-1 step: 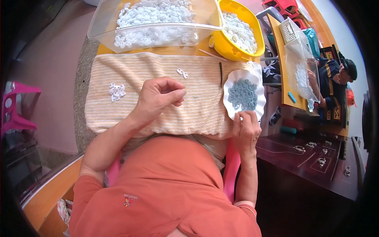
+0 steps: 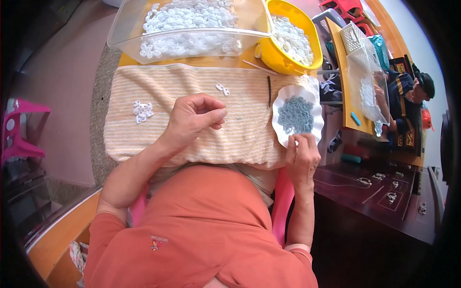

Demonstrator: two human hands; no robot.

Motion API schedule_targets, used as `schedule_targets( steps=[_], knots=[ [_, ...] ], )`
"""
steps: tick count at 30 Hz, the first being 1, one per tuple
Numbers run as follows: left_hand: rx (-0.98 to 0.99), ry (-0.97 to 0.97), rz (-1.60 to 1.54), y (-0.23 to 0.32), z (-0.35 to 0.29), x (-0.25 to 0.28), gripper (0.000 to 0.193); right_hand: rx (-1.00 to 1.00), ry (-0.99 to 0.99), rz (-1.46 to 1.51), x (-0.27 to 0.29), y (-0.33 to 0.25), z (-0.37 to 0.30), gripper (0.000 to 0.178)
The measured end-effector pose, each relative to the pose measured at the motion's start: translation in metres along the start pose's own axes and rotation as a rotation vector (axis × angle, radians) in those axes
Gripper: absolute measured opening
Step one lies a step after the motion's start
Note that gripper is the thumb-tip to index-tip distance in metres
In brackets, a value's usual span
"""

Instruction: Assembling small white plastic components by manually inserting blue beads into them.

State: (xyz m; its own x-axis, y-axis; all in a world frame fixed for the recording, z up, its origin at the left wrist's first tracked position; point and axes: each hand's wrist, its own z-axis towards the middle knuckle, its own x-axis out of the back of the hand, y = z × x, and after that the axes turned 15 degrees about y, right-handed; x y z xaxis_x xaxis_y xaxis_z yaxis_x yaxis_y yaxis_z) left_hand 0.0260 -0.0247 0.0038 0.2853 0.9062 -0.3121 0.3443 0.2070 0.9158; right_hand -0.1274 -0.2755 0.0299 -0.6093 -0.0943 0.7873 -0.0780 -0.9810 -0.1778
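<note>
My left hand (image 2: 194, 120) hovers over the middle of a striped towel (image 2: 144, 86), its fingers curled and thumb pressed to the index; whatever it holds, if anything, is hidden. My right hand (image 2: 303, 152) is at the near edge of a white wavy-rimmed dish (image 2: 277, 128), fingertips drawn together. That dish holds a heap of small blue-grey pieces (image 2: 295, 115). Beyond my left hand lie a few small white plastic pieces with holes (image 2: 222, 89). A small pile of similar white pieces (image 2: 143, 112) rests on the towel's left part.
A thin dark stick (image 2: 269, 91) lies left of the dish. Behind the towel stand a clear plastic bin (image 2: 120, 41) of white pieces and a yellow basin (image 2: 314, 41) of pale pieces. Another person (image 2: 408, 96) works at a table on the right. A pink stool (image 2: 21, 127) stands left.
My right hand has shifted slightly to the right and toward me at the dish's near edge. My left hand has stayed in place.
</note>
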Motion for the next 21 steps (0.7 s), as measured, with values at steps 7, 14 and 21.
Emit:
schedule_targets(
  steps=[7,14,21],
  knots=[
    [0.032,-0.010,-0.002,0.002,0.000,-0.002,0.012,-0.112,0.057,0.163,-0.008,-0.008,0.027,0.011],
    [0.027,-0.008,-0.015,0.000,0.000,0.000,0.012,0.144,-0.150,0.430,-0.043,-0.057,0.059,0.017],
    [0.026,-0.010,-0.022,0.004,0.000,0.002,0.013,0.259,-0.464,0.261,-0.055,-0.064,0.068,0.012]
  ],
)
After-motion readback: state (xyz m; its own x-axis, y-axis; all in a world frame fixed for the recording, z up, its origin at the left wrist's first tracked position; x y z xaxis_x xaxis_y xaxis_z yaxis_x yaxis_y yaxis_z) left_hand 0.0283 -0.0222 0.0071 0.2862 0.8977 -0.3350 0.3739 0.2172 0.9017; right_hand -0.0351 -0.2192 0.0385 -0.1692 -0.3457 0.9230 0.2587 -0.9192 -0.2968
